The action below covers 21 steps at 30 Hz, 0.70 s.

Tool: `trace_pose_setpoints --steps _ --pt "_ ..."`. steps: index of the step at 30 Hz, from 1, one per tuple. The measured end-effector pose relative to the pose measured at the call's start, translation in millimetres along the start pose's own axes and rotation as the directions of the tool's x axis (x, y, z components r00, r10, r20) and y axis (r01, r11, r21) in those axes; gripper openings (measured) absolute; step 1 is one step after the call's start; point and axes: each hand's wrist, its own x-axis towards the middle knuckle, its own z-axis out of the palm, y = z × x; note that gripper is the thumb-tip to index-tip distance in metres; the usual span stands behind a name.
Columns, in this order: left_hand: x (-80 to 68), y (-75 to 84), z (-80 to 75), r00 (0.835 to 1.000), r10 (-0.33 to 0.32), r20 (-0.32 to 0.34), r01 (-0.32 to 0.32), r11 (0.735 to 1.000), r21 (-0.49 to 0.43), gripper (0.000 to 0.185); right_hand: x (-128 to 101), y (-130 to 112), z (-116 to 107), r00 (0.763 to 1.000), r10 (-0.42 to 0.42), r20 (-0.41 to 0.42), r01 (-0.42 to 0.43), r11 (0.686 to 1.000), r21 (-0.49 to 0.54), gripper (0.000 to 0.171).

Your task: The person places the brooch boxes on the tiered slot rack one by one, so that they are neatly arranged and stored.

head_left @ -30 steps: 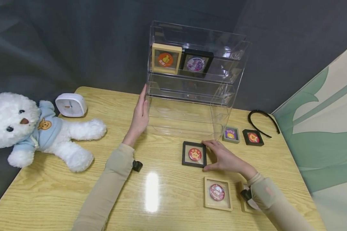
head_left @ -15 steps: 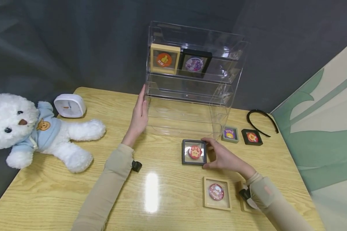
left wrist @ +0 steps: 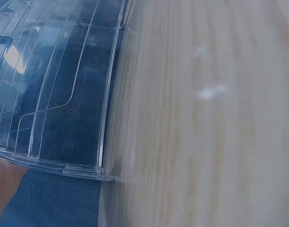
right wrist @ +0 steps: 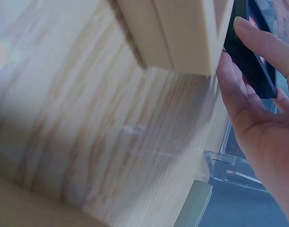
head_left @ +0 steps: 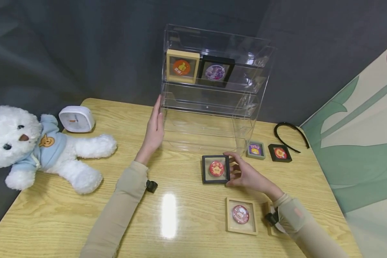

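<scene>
Black frame with a red badge inside sits on the wooden table, in front of the clear display case, its near-right edge tilted up slightly. Right hand pinches the frame's right edge, thumb at the near corner and fingers curled over the far corner; the right wrist view shows fingers wrapped on the dark frame edge. Left hand lies flat with straight fingers pressed together against the left side wall of the case, fingertips up near the lower shelf; the left wrist view shows only the case wall and a bit of skin. Just near of the black frame, a wooden frame with a pink badge lies flat, with another wooden frame beside it, mostly hidden by the right sleeve. Right of the case base are a small grey frame and a small black frame, then a black headband further back. The top shelf of the case holds a tan frame with an orange badge and a dark frame with a purple badge, side by side, upright. Far left of the table: a white teddy bear in a blue top and a white clock behind it.
</scene>
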Motion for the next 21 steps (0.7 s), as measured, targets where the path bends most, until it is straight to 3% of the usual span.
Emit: trace_pose_setpoints --steps 8,15,21 --pt "8.8 -39.3 3.0 0.999 0.028 -0.024 -0.028 1.0 0.011 0.056 -3 -1 1 1.0 -0.011 0.005 0.011 0.998 0.056 0.104" --pt "-0.1 -1.5 0.7 1.0 -0.002 -0.017 0.001 1.0 -0.012 0.056 -4 -1 2 1.0 -0.001 0.012 0.0 0.998 0.064 0.102" --pt "0.5 -0.8 1.4 1.0 0.011 -0.011 -0.011 1.0 -0.011 0.056 -6 -1 2 1.0 -0.013 0.006 0.013 0.998 0.068 0.102"
